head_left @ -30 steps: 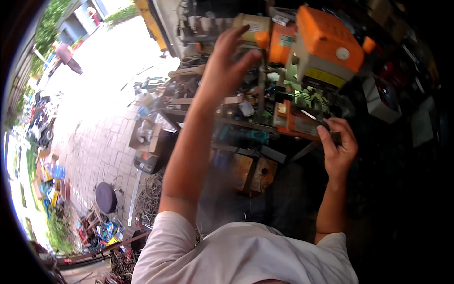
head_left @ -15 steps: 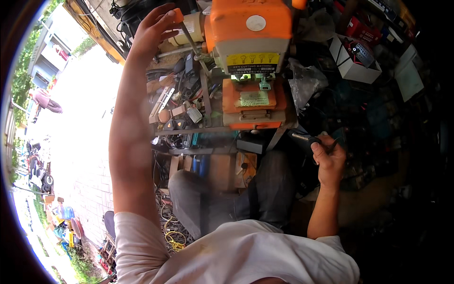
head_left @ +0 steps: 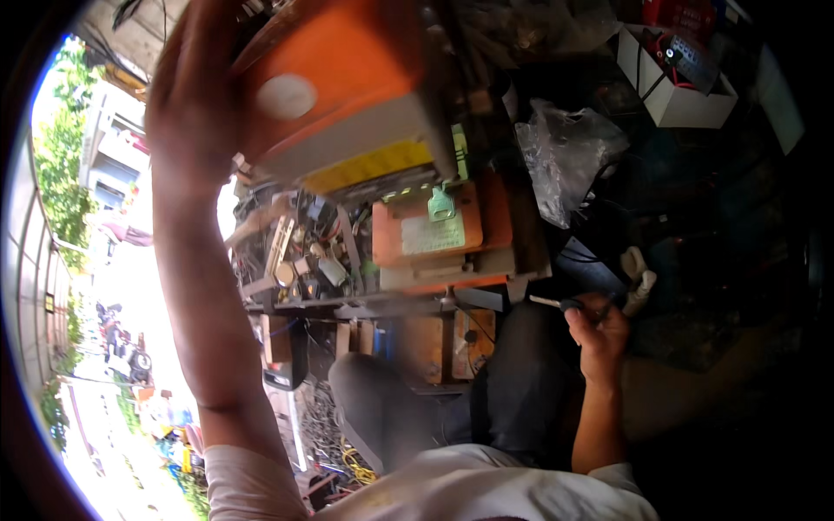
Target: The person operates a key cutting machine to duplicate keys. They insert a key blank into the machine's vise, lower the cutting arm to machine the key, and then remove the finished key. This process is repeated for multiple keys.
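My left hand (head_left: 193, 104) is raised at the upper left, against the left side of the orange and grey key-cutting machine (head_left: 347, 61). Motion smears its fingers, so their grip is unclear. Under the machine's head, a key (head_left: 441, 206) with a wide, squarish bow lies above the orange base (head_left: 493, 213), lit greenish. Low on the right, my right hand (head_left: 601, 337) is closed around a key (head_left: 547, 301) with a dark head. Its pale blade sticks out to the left, over my right knee.
Loose parts and small tools (head_left: 304, 252) crowd the bench left of the machine. A clear plastic bag (head_left: 569, 165) lies to its right, with a white open box (head_left: 686, 108) beyond. Yellow cable (head_left: 358, 464) is tangled on the floor near my left leg.
The view has tilted, so the machine appears lower, leaning and further left. My left hand was at an orange lever knob, which I cannot make out now. My right hand still holds its key.
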The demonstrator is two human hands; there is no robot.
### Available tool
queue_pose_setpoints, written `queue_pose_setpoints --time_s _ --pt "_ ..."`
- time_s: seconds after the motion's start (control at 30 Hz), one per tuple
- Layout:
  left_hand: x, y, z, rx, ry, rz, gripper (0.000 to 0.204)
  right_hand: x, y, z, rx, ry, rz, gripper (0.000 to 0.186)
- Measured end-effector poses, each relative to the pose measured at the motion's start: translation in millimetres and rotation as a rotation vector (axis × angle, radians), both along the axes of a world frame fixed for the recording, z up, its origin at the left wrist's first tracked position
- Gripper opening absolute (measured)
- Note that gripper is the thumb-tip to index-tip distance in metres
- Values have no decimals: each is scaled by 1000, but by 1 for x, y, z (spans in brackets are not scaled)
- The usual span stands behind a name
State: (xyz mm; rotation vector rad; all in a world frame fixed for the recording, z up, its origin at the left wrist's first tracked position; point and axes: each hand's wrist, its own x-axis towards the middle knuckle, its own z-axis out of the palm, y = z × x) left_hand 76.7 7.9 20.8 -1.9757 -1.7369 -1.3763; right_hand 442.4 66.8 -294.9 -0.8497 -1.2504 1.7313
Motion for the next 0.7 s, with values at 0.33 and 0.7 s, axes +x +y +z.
queue_pose_setpoints --time_s 0.33,0.7 --pt "-27 -63 18 259 967 540 66 1 21 -50 -342 368 -50 27" --pt "-28 -66 13 336 816 541 57 0 21 -91 -287 374 -50 28"
